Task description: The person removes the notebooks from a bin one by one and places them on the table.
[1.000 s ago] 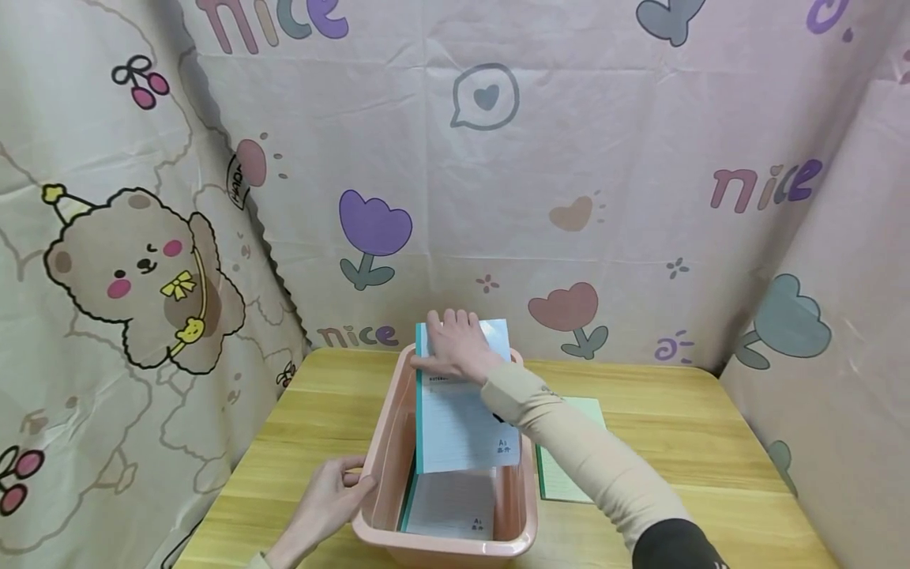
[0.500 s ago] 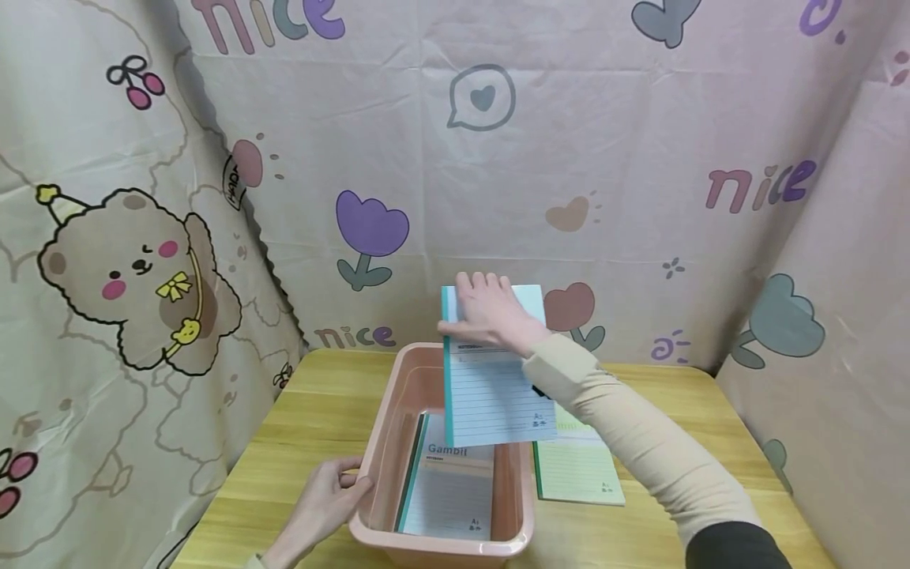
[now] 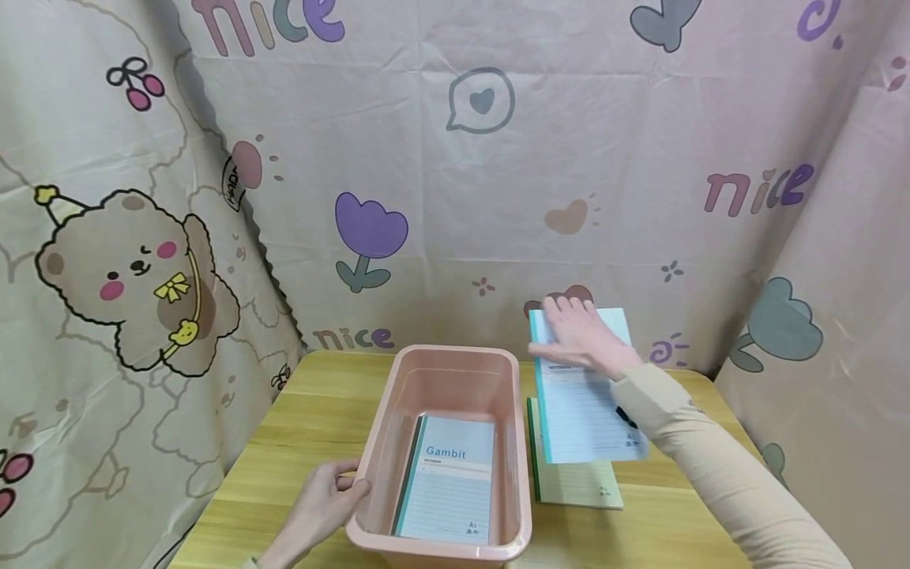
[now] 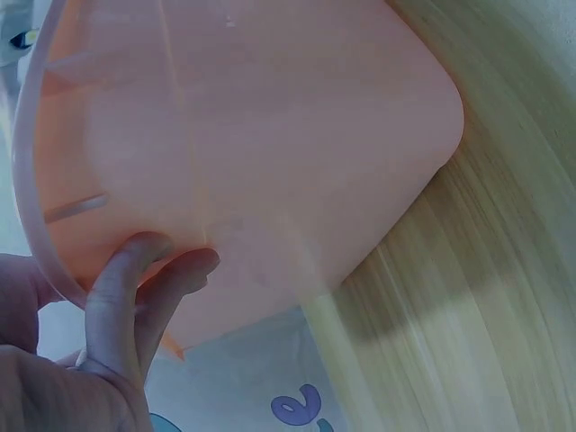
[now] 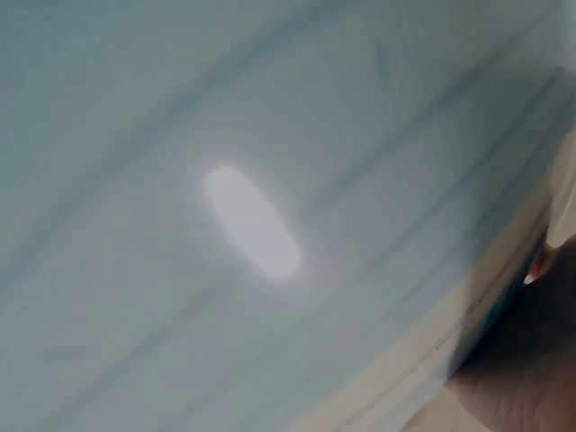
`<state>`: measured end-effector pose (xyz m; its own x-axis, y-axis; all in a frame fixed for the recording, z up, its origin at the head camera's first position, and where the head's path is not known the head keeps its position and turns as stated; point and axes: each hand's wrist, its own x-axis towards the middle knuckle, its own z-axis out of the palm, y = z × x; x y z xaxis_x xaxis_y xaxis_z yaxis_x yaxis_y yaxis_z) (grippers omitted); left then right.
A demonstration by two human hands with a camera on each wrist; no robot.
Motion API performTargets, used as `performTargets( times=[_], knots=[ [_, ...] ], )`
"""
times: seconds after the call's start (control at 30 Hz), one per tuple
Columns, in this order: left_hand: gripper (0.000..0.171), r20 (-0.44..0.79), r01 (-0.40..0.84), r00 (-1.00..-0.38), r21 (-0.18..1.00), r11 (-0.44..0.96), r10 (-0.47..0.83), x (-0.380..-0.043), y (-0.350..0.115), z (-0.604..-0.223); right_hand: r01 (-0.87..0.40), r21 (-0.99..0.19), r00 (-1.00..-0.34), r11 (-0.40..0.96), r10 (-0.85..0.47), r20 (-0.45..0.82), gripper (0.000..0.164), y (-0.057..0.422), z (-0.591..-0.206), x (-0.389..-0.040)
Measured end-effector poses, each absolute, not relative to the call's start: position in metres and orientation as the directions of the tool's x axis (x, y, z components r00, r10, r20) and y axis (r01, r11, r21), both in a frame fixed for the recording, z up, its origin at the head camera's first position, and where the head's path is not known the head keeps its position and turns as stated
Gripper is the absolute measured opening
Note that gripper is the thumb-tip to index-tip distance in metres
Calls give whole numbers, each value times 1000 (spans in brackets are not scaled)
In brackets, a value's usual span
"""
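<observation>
Shifting right, the teal-spined light-blue notebook [image 3: 586, 431] is now fully clear of the pink plastic bin [image 3: 441, 547]; half a second ago it was overlapping the right rim. Right hand [image 3: 579, 336] carries it by the top end, fingers up at the top edge, thumb at the spine side, so grip looks firm enough. It's over the green-spined pale-green notebook [image 3: 579, 488] lying on the surface just right of the bin; the gap between the two can't be judged from this angle. With that cover out of the way, the "Gambit" notebook [image 3: 455, 482] is in full view, flat on the bin floor. A dark strip shows along its spine; can't tell if that's another book underneath. My read: one notebook is out of the bin, at least one remains inside. Left hand [image 3: 323, 498] hasn't moved: fingers hooked on the bin's left rim, steadying it, the left wrist view showing them against the wall. Right wrist view is mostly blurred ruled cover with a bright glare spot. Surface [image 3: 320, 403] is light wood grain with rounded far corners. Printed cloth [image 3: 441, 174] hangs behind and on both sides: bear [image 3: 138, 276] at left, purple tulip [image 3: 371, 229] at back, "nice" lettering repeated.
</observation>
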<state>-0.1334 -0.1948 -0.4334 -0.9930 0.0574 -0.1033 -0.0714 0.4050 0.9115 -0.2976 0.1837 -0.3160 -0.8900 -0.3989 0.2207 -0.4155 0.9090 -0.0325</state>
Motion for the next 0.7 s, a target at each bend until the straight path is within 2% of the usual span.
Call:
performTargets(
  times=[0.17,0.37,0.7],
  knots=[
    [48,-102,-68,-993,912,405,62,-134,-195,-434,-422,11,-877,907,-411,250,51,218,-344,-295],
    [48,-84,-46,-993,921,387,81,-134,-196,-435,-392,-7,-889,920,-378,258,48,259,-383,-295],
    [45,-74,-24,-990,928,373,119,-134,-200,-437,-337,-89,-922,937,-310,231,63,311,-452,-290]
  ],
)
